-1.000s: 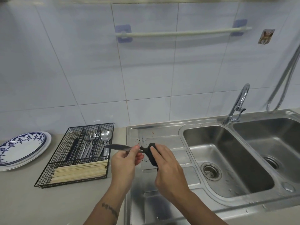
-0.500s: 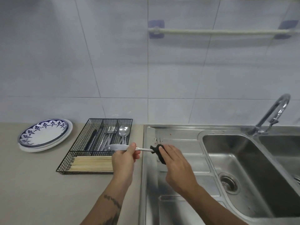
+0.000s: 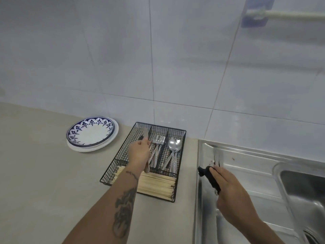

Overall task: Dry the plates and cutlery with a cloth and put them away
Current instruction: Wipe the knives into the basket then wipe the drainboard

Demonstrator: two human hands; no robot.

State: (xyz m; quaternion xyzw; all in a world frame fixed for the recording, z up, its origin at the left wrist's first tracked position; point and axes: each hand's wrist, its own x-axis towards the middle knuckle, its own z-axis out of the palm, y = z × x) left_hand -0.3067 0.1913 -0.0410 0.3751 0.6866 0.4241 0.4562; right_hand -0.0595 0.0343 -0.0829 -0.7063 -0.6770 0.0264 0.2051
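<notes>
My left hand (image 3: 139, 153) grips a table knife (image 3: 145, 135) over the black wire cutlery tray (image 3: 176, 175); the blade points away above the tray's left compartment and the handle end shows below my palm. My right hand (image 3: 228, 189) holds a dark cloth (image 3: 210, 177) above the steel draining board (image 3: 246, 166). More cutlery (image 3: 218, 158) lies blurred on the draining board beyond the cloth. Forks (image 3: 158, 140) and spoons (image 3: 174, 145) lie in the tray's other compartments. Stacked plates (image 3: 91, 133), the top one blue-patterned, sit left of the tray.
Pale chopsticks (image 3: 158, 184) fill the tray's near compartment. The sink basin (image 3: 302, 194) lies at the right edge. A beige counter (image 3: 44, 182) stretches to the left. A towel rail (image 3: 284, 14) hangs on the tiled wall at the upper right.
My left hand has carried the knife leftward from beside the cloth to over the tray. The cloth has come off the knife and stays in my right hand. The view has swung left.
</notes>
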